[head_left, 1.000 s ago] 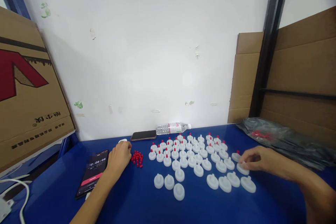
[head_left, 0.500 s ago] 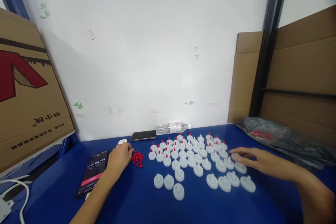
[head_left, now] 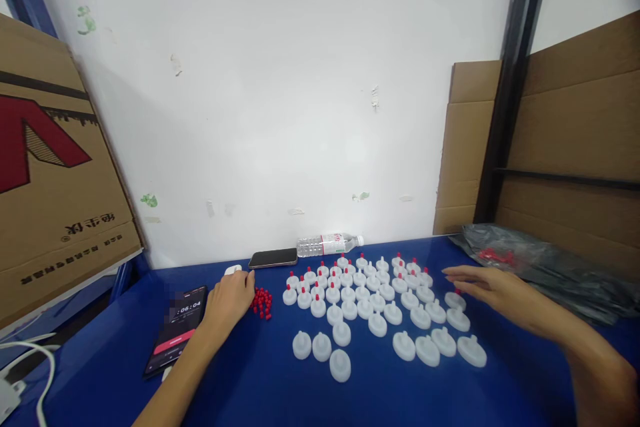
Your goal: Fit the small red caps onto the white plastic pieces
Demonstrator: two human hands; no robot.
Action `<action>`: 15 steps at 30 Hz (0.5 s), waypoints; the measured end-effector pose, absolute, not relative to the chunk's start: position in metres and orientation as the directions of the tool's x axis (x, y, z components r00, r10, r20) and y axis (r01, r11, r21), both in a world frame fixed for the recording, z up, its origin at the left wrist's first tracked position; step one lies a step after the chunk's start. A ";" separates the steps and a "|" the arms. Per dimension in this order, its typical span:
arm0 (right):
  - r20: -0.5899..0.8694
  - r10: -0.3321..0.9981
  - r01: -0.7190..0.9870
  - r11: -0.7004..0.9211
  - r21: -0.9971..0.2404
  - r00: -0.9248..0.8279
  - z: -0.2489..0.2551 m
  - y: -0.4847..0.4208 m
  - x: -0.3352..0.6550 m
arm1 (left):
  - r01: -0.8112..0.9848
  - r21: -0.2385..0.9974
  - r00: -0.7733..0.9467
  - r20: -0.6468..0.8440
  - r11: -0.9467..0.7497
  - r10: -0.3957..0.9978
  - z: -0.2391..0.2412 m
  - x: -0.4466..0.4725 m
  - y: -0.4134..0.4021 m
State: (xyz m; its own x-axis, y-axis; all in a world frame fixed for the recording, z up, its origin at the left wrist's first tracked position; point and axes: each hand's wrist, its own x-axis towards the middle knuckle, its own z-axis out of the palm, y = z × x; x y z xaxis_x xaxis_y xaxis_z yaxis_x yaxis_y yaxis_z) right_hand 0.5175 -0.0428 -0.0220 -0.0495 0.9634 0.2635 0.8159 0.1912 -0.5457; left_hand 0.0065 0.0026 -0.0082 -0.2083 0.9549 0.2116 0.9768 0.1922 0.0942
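Observation:
My left hand (head_left: 231, 296) rests on the table at the left edge of a small pile of red caps (head_left: 263, 303). Its fingers are curled together and their tips are hidden, so anything in them is out of sight. Over the right end of the white round nozzle lids (head_left: 393, 313) hovers my right hand (head_left: 480, 283), fingers stretched out and holding nothing. Just below those fingers sits a white lid (head_left: 455, 302) with a red tip partly covered by the hand. Many lids at the back and left wear red caps on their spouts; the front ones have bare spouts.
A phone with a running timer (head_left: 177, 333) lies left of my left forearm. Against the wall are a dark phone (head_left: 273, 258) and a plastic bottle (head_left: 330, 244) on its side. A grey plastic bag (head_left: 540, 273) lies at right; cardboard (head_left: 65, 160) stands at left.
My right hand has lifted slightly up and away from the lid beneath it, and a red tip now shows there. The left hand has barely moved.

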 end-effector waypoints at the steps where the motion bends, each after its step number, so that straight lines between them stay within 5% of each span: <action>1: 0.215 0.974 0.787 0.187 -0.588 -0.071 -0.024 -0.042 0.519 | 0.977 0.094 -0.209 0.213 0.193 0.955 -0.008 0.007 0.003; 7: 0.030 0.995 0.767 0.091 -0.635 -0.094 -0.039 -0.039 0.526 | 0.975 0.099 -0.214 0.217 0.196 0.952 -0.010 0.006 0.003; 15: 0.029 0.994 0.814 0.101 -0.572 -0.103 -0.029 -0.045 0.523 | 0.978 0.138 -0.184 0.231 0.155 0.955 -0.011 0.006 0.006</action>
State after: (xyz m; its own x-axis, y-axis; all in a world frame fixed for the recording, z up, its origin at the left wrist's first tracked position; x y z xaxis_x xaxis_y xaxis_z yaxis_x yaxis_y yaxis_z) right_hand 0.5234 -0.0449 -0.0292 -0.1035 0.9942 0.0291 0.8142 0.1015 -0.5716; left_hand 0.0064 0.0064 -0.0112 -0.1840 0.9554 0.2310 0.9782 0.1550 0.1378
